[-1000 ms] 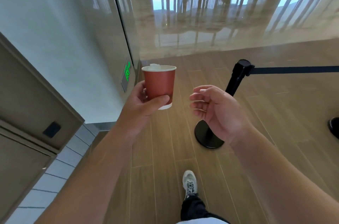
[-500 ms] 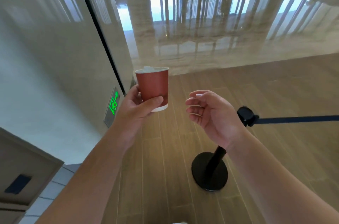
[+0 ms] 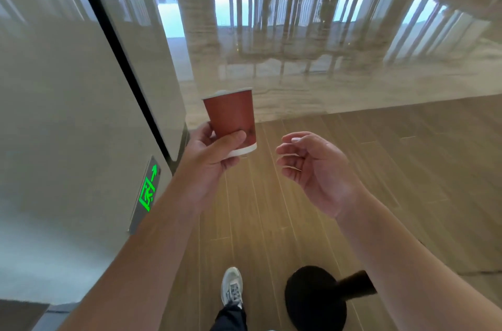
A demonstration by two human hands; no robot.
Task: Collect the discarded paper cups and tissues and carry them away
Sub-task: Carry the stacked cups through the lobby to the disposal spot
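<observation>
A red paper cup [image 3: 231, 116] with a white base is upright in front of me, gripped near its bottom by my left hand [image 3: 212, 151]. A bit of white tissue [image 3: 221, 92] pokes above its rim. My right hand [image 3: 312, 167] hovers to the right of the cup, palm turned inward, fingers loosely curled and apart, holding nothing. The two hands do not touch.
A grey wall [image 3: 68, 113] with a green exit sign [image 3: 148, 189] runs along my left. A black stanchion base [image 3: 312, 298] stands on the wooden floor at bottom right, beside my shoe [image 3: 231, 287]. Glossy stone floor [image 3: 326, 59] stretches ahead toward glass doors.
I have walked forward: the stanchion has slid from mid-frame down to the bottom right, and the exit sign has dropped lower. The cup stays in my left hand; the right hand stays open.
</observation>
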